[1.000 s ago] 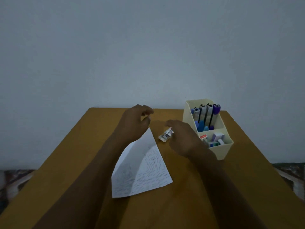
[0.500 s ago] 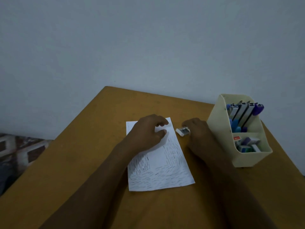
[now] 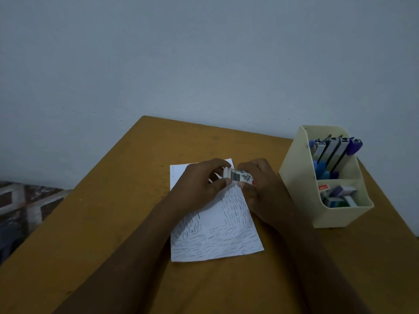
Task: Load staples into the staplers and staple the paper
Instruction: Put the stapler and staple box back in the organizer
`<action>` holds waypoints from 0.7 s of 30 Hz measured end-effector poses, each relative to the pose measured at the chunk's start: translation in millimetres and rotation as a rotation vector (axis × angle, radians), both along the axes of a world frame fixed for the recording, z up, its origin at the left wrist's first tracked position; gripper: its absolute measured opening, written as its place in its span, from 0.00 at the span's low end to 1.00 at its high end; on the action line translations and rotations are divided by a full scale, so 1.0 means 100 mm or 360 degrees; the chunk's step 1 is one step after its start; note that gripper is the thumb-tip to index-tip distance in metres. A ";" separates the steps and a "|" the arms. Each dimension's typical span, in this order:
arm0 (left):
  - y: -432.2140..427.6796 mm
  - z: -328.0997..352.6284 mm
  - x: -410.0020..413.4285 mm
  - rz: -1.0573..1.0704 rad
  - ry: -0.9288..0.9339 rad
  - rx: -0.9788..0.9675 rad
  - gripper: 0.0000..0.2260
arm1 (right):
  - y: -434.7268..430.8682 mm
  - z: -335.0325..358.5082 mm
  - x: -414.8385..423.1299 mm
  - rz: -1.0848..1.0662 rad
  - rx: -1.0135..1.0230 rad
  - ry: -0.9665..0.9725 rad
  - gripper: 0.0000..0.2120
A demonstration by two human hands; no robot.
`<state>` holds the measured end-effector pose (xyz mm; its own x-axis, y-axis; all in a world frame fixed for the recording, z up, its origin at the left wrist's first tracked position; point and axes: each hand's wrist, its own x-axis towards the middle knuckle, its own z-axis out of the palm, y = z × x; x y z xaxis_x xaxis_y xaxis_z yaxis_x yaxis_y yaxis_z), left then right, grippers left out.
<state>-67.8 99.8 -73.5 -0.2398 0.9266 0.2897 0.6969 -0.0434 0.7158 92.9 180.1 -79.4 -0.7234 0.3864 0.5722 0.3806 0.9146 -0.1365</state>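
A white sheet of paper [image 3: 217,232] covered in short dark marks lies flat on the brown table [image 3: 113,223]. Above its far right corner both hands hold a small white staple box [image 3: 240,177]. My left hand [image 3: 199,189] pinches the box's left end between thumb and fingers. My right hand [image 3: 263,189] grips its right end, fingers curled round it. Several staplers [image 3: 333,152] stand upright in the back section of a cream organiser [image 3: 297,184] to the right.
The organiser's front section holds several small staple boxes [image 3: 337,196]. A grey wall stands right behind the table's far edge. To the left, past the table edge, a patterned fabric surface [image 3: 27,205] shows lower down.
The paper went from lifted and folded to lying flat. My right hand carried the staple box from the table to above the paper's corner, and my left hand came over to pinch it.
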 end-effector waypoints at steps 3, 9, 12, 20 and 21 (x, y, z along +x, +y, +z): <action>-0.01 0.00 -0.01 -0.0006 -0.0016 -0.0013 0.16 | 0.03 -0.05 0.00 -0.0032 -0.0167 0.0055 0.16; 0.00 -0.04 -0.05 -0.0121 -0.0369 -0.0062 0.14 | 0.06 -0.11 -0.01 -0.0063 -0.0393 0.0104 0.17; 0.00 -0.02 -0.03 -0.0094 -0.0461 -0.0045 0.11 | 0.04 -0.11 -0.02 -0.0063 -0.0357 0.0115 0.17; -0.02 0.01 -0.01 0.0034 -0.0802 0.0007 0.07 | 0.01 -0.11 -0.03 -0.0113 -0.0308 0.0192 0.20; -0.03 0.01 -0.01 0.0043 -0.0846 0.0015 0.06 | 0.02 -0.11 -0.03 -0.0123 -0.0329 0.0191 0.20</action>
